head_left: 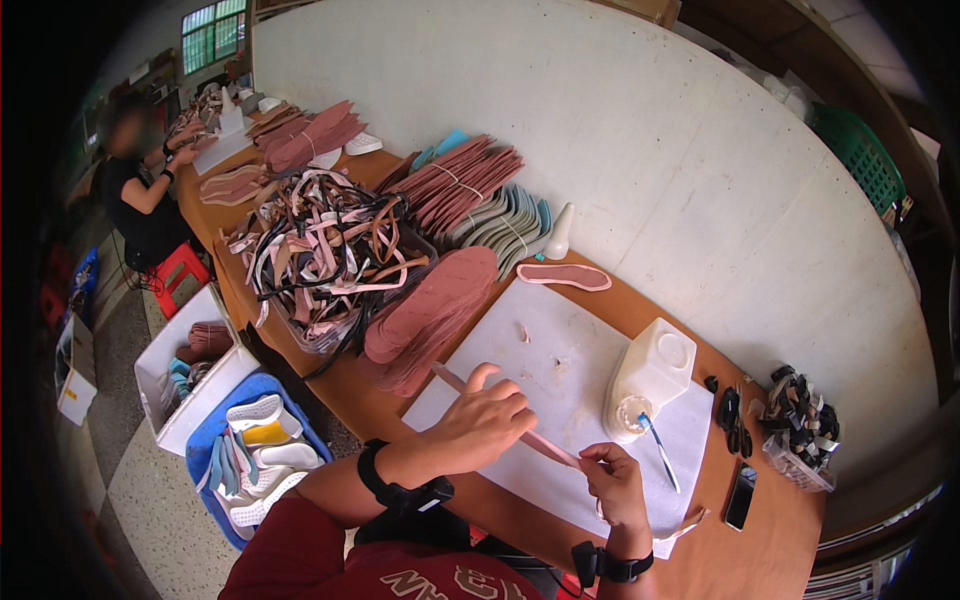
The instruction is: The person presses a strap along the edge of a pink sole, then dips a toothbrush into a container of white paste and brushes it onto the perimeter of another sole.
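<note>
A long, narrow pink strip runs slantwise in front of me, over the near part of a white sheet. My left hand is curled over the strip, covering part of it, and the far-left end sticks out beyond. Close to the other end, my right hand pinches the strip between thumb and fingers. Right of the hands, a white plastic bottle lies on its side with a brush resting at its mouth. A stack of reddish-pink insoles lies left of the sheet.
Tangled strips heap up on the table's left, with bundled insoles behind. A phone, scissors and a box of dark pieces sit right. A blue bin stands on the floor. Another person works far left.
</note>
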`<state>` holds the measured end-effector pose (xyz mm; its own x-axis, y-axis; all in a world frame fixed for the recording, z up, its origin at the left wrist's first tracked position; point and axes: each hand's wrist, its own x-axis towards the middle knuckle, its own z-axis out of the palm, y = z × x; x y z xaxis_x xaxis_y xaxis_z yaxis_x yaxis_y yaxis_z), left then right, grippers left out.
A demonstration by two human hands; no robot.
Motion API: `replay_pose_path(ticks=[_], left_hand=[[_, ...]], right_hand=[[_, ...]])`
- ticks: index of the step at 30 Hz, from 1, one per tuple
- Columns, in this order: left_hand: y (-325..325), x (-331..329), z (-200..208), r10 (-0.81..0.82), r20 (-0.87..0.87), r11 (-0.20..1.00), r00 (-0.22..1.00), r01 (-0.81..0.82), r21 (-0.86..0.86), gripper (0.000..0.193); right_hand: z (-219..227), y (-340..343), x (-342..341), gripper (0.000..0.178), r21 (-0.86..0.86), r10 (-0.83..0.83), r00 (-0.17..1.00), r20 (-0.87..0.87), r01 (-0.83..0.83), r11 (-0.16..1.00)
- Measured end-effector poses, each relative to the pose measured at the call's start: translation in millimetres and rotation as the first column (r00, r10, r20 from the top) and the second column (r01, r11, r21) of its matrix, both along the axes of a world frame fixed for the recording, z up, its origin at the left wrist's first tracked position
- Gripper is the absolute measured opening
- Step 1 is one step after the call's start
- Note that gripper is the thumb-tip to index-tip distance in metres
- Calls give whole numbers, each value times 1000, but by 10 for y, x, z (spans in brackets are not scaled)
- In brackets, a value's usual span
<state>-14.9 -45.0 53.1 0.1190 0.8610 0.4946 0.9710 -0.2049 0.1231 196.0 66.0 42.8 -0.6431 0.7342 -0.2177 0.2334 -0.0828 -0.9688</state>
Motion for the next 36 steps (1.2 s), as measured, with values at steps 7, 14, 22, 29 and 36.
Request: replay_pose_path(ticks=[7,14,22,29,36], left_hand=[[5,-11,16,16,43,1000,999,-17,24,14],[6,-21,3,19,66,999,998,-21,31,14],[-5,-20,22,-3,133,998,991,-6,65,13],[-2,-15,-17,1,178,998,984,-13,69,14],[-20,40,31,16,106,995,994,-26,99,8]], right_hand=[[-95,-35,-36,5,208,-32,999,-27,37,977],[-152,-66,-72,11,663,56,998,10,-48,747],[-111,-147,-46,12,839,80,993,-87,30,544],[-66,-125,-80,14,946,-38,999,-12,24,322],[30,-150,-147,14,971,-28,999,29,-22,240]])
